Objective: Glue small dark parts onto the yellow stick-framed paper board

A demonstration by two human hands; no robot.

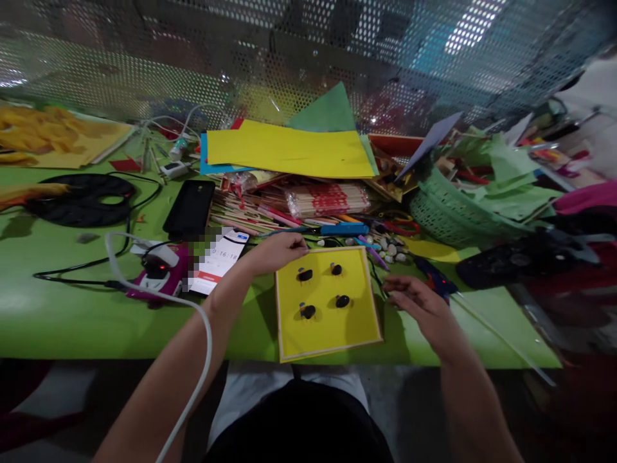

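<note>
A square yellow board point(322, 289) lies near six o'clock on the green bench point(48, 321), likely light, stiff, best held by its pale wooden rim point(331, 350). Left hand point(279, 251) meets eleven o'clock, grip unclear; right hand point(424, 308), three o'clock, fingers parted.

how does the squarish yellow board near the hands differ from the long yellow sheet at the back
The squarish yellow board has a pale border; the long yellow sheet has none. The board carries four black rounded pieces; the sheet looks plain. The board sits nearer the front, while the sheet tops a cluttered pile. Both are yellow.
</note>
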